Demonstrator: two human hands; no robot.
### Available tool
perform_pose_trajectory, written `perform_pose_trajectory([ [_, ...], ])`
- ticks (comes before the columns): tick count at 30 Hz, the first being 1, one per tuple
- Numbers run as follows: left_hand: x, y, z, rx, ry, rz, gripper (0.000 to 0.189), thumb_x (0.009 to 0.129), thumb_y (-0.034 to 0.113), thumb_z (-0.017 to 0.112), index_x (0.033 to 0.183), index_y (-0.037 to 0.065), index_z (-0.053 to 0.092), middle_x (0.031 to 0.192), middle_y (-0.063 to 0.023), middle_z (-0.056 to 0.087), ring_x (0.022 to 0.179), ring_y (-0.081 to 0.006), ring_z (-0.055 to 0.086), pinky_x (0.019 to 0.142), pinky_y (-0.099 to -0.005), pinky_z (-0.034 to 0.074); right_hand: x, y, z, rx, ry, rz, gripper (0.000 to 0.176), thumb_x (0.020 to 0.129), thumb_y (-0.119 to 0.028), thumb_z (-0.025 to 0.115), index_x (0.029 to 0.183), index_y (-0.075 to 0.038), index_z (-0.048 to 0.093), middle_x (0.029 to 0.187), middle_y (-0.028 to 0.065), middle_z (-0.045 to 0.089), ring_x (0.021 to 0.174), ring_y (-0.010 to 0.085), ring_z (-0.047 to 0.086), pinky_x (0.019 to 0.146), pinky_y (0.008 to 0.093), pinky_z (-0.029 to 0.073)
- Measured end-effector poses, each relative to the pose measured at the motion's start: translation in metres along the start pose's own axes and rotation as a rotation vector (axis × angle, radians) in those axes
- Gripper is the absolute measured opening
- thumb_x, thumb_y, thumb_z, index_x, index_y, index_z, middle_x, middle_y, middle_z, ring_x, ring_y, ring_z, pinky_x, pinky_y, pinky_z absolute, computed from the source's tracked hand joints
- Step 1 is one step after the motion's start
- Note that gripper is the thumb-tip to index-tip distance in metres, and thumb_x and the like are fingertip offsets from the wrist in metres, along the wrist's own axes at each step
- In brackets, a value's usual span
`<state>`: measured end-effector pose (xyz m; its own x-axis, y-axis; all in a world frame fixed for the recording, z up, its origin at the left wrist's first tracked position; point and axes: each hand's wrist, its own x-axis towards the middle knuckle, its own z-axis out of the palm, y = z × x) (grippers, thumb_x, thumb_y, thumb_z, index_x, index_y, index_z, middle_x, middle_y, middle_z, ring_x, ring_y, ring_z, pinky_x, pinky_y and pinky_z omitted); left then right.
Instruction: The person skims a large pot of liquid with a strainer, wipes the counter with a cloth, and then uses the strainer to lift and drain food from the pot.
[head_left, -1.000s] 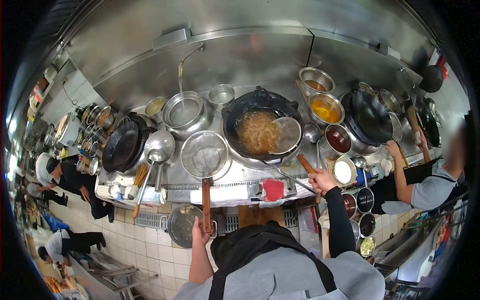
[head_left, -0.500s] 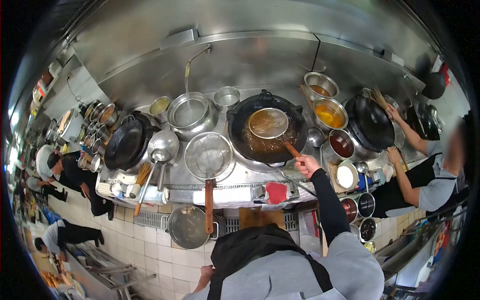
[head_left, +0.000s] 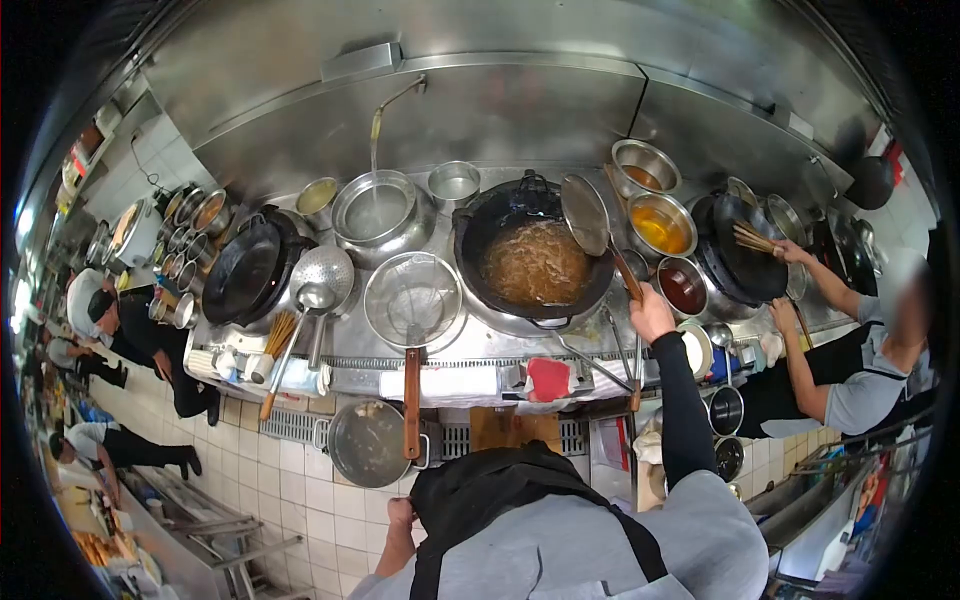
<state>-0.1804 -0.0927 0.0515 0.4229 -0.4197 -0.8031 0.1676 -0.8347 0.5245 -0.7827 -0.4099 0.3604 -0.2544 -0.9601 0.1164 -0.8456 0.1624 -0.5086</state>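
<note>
While the fingers of the right hand [head_left: 652, 315] wrap round the wooden handle [head_left: 627, 272] of a skimmer [head_left: 585, 215], its mesh hangs tilted beyond them, over the right-hand rim of a black wok [head_left: 472, 240]. Ahead and to the left of those fingers, the wok holds a brown, frothy liquid [head_left: 537, 263]; whether anything clings to the mesh, I cannot tell. Just right of the fingers stands a pot of dark red sauce [head_left: 683, 286], and farther ahead a bowl of orange liquid [head_left: 661, 224]. With the mesh so near that bowl, a roll of the wrist or a loosened hold could let drips fall into it or onto the desk [head_left: 488, 350], or knock the bowl's edge. A ladle [head_left: 637, 263] lies close to the skimmer's handle and might be caught by a low sweep. The left hand [head_left: 401, 513] is down by the waist, and I cannot tell how its fingers stand. Ahead of them, a second skimmer [head_left: 413, 298] juts its handle past the desk's edge, where a forward lean could jolt it.
</note>
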Motion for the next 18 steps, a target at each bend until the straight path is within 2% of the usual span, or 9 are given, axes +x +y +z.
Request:
perform_pose_trajectory([
  [2,0.026,-0.011,-0.001,0.012,0.014,0.061,0.013,0.087,0.002,0.059,0.096,-0.006,0.061,0.084,-0.0153,0.064,0.068,-0.0264,0.065,0.049,-0.0380,0.053,-0.013,0.021,-0.006,0.044,-0.115,0.045,0.040,0.086,-0.016,0.059,0.121,0.002,0.057,0.098,0.0337,0.065,0.098,0.0498,0.063,0.087,0.0522,0.049],
  [3,0.026,-0.008,-0.002,0.029,-0.006,0.041,0.019,0.088,0.003,0.059,0.104,-0.007,0.058,0.089,-0.0164,0.064,0.072,-0.0273,0.065,0.050,-0.0392,0.054,-0.018,0.040,-0.004,0.065,-0.168,0.047,0.041,0.085,-0.017,0.060,0.121,0.002,0.057,0.097,0.0339,0.065,0.096,0.0493,0.063,0.086,0.0512,0.049],
  [7,0.030,-0.018,-0.006,0.044,0.004,-0.005,0.017,0.089,0.004,0.059,0.102,-0.007,0.059,0.087,-0.0164,0.064,0.072,-0.0277,0.065,0.052,-0.0403,0.056,-0.054,0.036,-0.030,0.658,-0.525,0.508,0.019,0.092,-0.012,0.059,0.108,-0.003,0.054,0.069,0.0036,0.053,0.046,0.0102,0.043,0.037,0.0279,0.029],
  [9,0.002,-0.002,-0.004,0.060,-0.012,-0.038,0.016,0.089,0.004,0.059,0.100,-0.008,0.059,0.083,-0.0163,0.063,0.068,-0.0276,0.064,0.051,-0.0400,0.056,-0.064,0.038,-0.029,0.905,-0.590,0.635,0.011,0.095,-0.009,0.057,0.103,-0.004,0.051,0.068,0.0003,0.049,0.044,0.0047,0.034,0.035,0.0233,0.020],
  [12,0.021,-0.020,-0.018,0.106,-0.145,-0.082,0.016,0.090,0.004,0.058,0.098,-0.009,0.060,0.077,-0.0155,0.061,0.062,-0.0274,0.063,0.050,-0.0391,0.056,-0.067,0.060,-0.007,1.147,-0.697,0.673,0.009,0.096,-0.008,0.056,0.097,-0.005,0.048,0.070,0.0025,0.051,0.045,0.0044,0.033,0.035,0.0231,0.020],
  [15,0.020,-0.022,-0.017,0.095,-0.113,-0.073,0.016,0.091,0.005,0.058,0.098,-0.010,0.060,0.075,-0.0144,0.060,0.061,-0.0264,0.062,0.050,-0.0388,0.056,-0.065,0.075,0.020,1.251,-0.744,0.688,0.013,0.097,-0.010,0.056,0.092,-0.007,0.045,0.073,0.0027,0.051,0.046,0.0039,0.032,0.036,0.0224,0.020],
  [18,0.019,-0.018,-0.013,0.051,-0.060,-0.087,0.016,0.092,0.006,0.057,0.098,-0.009,0.060,0.075,-0.0136,0.061,0.063,-0.0255,0.063,0.053,-0.0389,0.057,-0.055,0.083,0.041,1.342,-0.761,0.812,0.014,0.097,-0.011,0.056,0.092,-0.009,0.043,0.074,0.0022,0.050,0.047,0.0045,0.034,0.036,0.0222,0.021],
])
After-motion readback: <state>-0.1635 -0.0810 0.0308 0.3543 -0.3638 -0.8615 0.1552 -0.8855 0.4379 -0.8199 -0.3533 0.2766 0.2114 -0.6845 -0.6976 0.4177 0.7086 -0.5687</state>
